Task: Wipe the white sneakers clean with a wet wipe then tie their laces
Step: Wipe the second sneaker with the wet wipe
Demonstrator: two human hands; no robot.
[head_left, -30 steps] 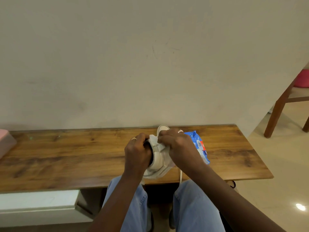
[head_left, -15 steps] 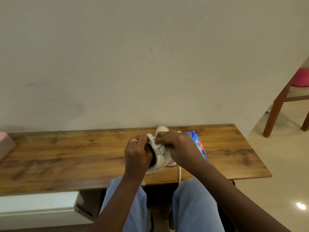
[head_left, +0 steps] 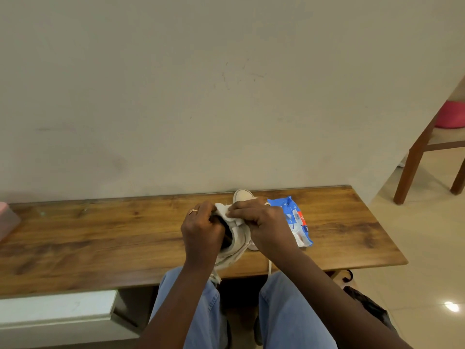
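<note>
My left hand (head_left: 201, 230) grips a white sneaker (head_left: 235, 244) by its opening, holding it tilted on its side over the wooden table (head_left: 100, 235). With curled fingers my right hand (head_left: 261, 222) presses a white wet wipe (head_left: 224, 210) against the sneaker's upper edge. A second white sneaker (head_left: 242, 195) stands behind my hands, only its toe showing. One loose lace (head_left: 269, 267) hangs over the table's front edge.
A blue wet-wipe pack (head_left: 294, 220) lies on the table just right of my right hand. A pink container (head_left: 7, 220) sits at the table's left end. To the far right stands a wooden chair (head_left: 415, 159) on the tiled floor.
The sneaker has been turned and lifted slightly between my hands, and the wipe has shifted up along its top edge. Both hands stay on the shoe.
</note>
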